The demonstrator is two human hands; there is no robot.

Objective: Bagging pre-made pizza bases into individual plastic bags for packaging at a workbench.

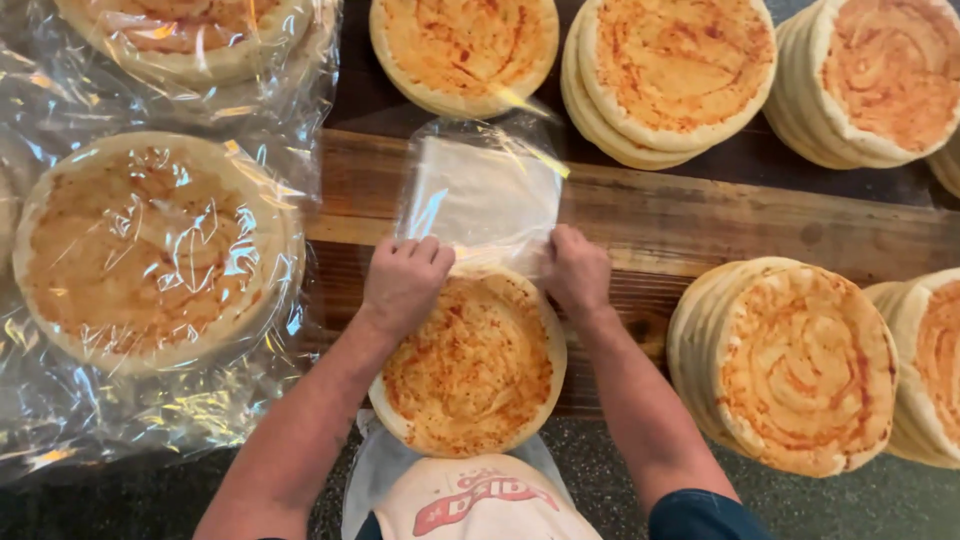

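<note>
A round flatbread stack (pixel 470 370) with orange-red sauce on top lies on the wooden board in front of me. Its far edge sits at the mouth of a clear plastic bag (pixel 485 190) that lies flat on the board. My left hand (pixel 402 282) grips the bag's mouth at the left of the bread's far edge. My right hand (pixel 577 272) grips the mouth at the right side. Both hands have fingers curled on the plastic.
Bagged flatbreads (pixel 150 250) lie in clear plastic at the left, another (pixel 190 35) above. Unbagged stacks stand along the back (pixel 465 50), (pixel 670 75), (pixel 870 80) and at the right (pixel 790 365), (pixel 925 365). The wooden board (pixel 720 215) spans the middle.
</note>
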